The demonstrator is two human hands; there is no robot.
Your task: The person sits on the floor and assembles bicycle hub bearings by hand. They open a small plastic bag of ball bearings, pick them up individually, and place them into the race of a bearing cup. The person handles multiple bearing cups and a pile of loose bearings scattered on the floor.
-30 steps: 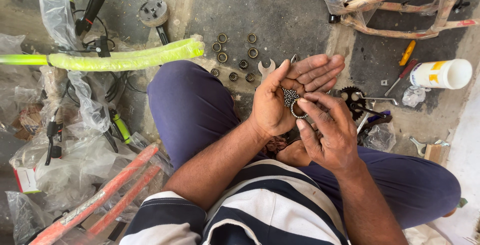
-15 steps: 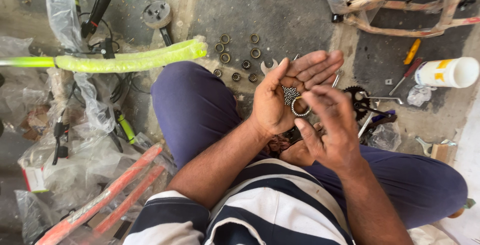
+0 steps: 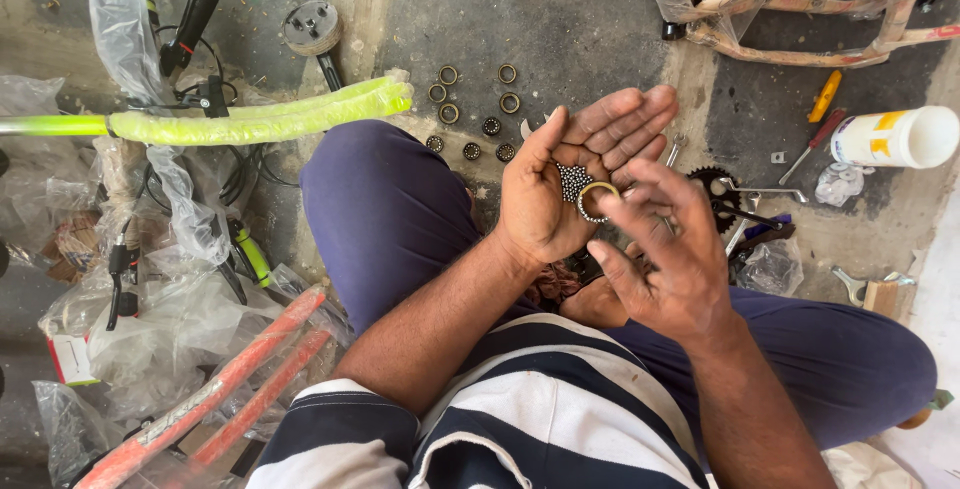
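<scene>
One view only, from a camera worn on the person's head. It looks steeply down over the striped shirt (image 3: 500,419) and the folded legs onto the concrete floor (image 3: 560,19). The top of the frame lies ahead of the person, the bottom nearest the body. The left hand (image 3: 560,184) and right hand (image 3: 665,254) sit close under the lens, near the frame's centre. Beyond the hands the view reaches a row of small rings (image 3: 475,104); left of them, a green wrapped tube (image 3: 260,119); right of them, a white bottle (image 3: 895,137). No second view shares the scene.
</scene>
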